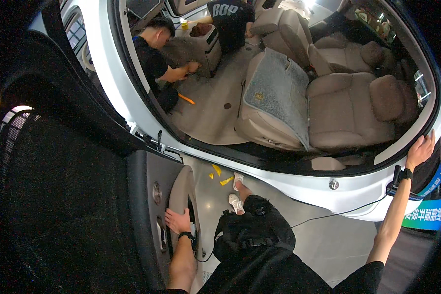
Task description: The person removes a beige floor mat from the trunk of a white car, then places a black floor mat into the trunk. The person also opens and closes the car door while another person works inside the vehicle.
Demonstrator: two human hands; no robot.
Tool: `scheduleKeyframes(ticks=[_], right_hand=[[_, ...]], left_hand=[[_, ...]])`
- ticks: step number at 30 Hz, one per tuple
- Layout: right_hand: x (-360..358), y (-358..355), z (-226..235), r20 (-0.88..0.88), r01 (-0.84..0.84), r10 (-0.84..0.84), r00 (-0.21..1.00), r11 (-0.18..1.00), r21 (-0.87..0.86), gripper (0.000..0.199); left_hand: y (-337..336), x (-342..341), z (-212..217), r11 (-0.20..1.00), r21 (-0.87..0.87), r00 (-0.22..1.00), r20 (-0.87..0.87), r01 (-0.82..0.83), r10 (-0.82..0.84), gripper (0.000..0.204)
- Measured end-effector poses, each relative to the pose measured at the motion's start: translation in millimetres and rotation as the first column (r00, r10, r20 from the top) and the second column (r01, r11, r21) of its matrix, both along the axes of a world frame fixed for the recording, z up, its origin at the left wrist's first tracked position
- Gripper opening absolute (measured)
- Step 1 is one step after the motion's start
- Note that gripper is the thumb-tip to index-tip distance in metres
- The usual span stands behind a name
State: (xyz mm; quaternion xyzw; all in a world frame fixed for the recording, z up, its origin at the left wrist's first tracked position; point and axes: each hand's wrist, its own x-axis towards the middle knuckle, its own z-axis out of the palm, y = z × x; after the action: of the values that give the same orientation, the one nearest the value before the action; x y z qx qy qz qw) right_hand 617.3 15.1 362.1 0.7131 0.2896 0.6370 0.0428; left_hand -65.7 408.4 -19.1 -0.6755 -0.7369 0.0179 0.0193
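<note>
My left hand (178, 220) rests on the beige armrest of the opened car door (154, 196), beside its inner handle; its fingers lie flat and hold nothing. On the far right, my right hand (420, 149) is laid with stretched fingers against the white car body (299, 183) at the rear of the door opening. Black bands circle both wrists, and a thin cable (323, 217) runs from the right side towards my waist. Inside the opening stands a beige seat (264, 125) with a grey mat (279, 93) draped over it.
Within the car a person in black (149, 59) crouches at the left, near an orange tool (186, 99). A second person in black (230, 24) is farther back by the console (203, 46). Yellow tape scraps (218, 171) lie by my shoes. More beige seats (348, 105) stand at right.
</note>
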Motion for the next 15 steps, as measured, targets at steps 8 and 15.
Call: scheduleKeyframes(ticks=[8, 15], right_hand=[[6.2, -7.4, -1.2, -0.033, 0.057, -0.057, 0.998, 0.998, -0.001, 0.028], [8.4, -9.1, -1.7, -0.016, 0.057, -0.057, 0.998, 0.998, -0.004, 0.029]], left_hand=[[-1.0, -4.2, -11.4, 0.999, 0.033, 1.0, -0.026, 0.007, -0.006, 0.078], [-1.2, -2.7, -6.9, 0.999, 0.036, 1.0, -0.02, 0.019, -0.018, 0.078]])
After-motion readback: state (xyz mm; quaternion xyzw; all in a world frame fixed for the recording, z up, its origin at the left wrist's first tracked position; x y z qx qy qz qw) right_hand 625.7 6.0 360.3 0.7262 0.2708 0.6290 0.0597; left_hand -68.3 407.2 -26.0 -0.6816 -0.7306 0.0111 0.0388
